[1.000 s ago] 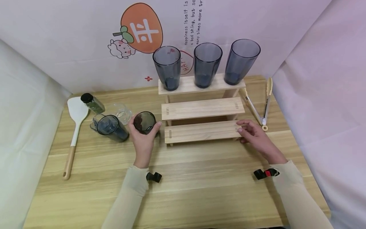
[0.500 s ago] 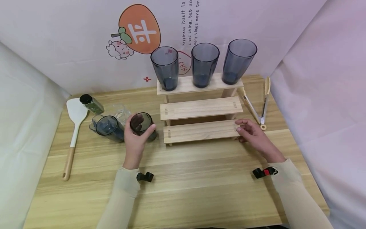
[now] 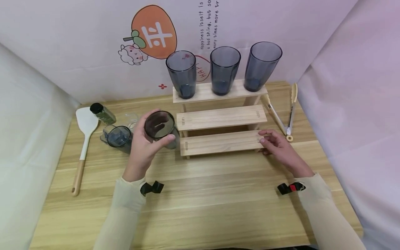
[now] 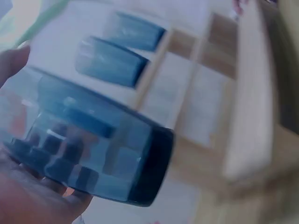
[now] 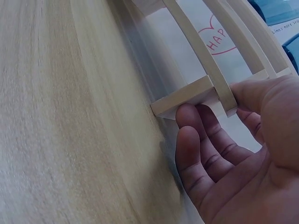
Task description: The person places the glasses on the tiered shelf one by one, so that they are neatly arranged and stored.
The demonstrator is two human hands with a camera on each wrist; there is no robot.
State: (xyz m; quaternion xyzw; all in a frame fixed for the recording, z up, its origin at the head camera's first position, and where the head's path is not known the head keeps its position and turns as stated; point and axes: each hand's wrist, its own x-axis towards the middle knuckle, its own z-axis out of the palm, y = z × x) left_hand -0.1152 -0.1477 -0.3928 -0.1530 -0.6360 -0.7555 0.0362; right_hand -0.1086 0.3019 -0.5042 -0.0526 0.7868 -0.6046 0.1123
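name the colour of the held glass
Translucent blue; the glass shows best in the left wrist view.

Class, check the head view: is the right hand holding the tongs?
No: the right hand grips the lowest shelf of the wooden rack, while the tongs lie on the table.

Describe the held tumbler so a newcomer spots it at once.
Find the wooden tiered rack. Beside its left end, the left grip holds a tinted tumbler. Unlike the three glasses on the top tier, it's held off the rack.
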